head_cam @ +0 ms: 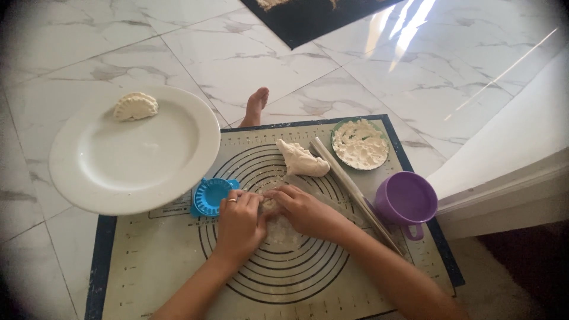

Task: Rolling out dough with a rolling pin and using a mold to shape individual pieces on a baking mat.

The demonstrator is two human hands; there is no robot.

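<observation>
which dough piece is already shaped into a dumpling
The crimped half-moon dumpling on the white plate; the dough lump on the mat is still shapeless.

A small piece of dough (270,205) is sitting between the left hand (239,222) and the right hand (302,208). It is pale and soft-looking. It is lying near the middle of the ringed mat (284,278), over a floury white patch. Fingers are hiding most of it.

Our left hand (239,220) and right hand (302,208) meet fingertip to fingertip, fingers curled, forearms angling in from below.
</observation>
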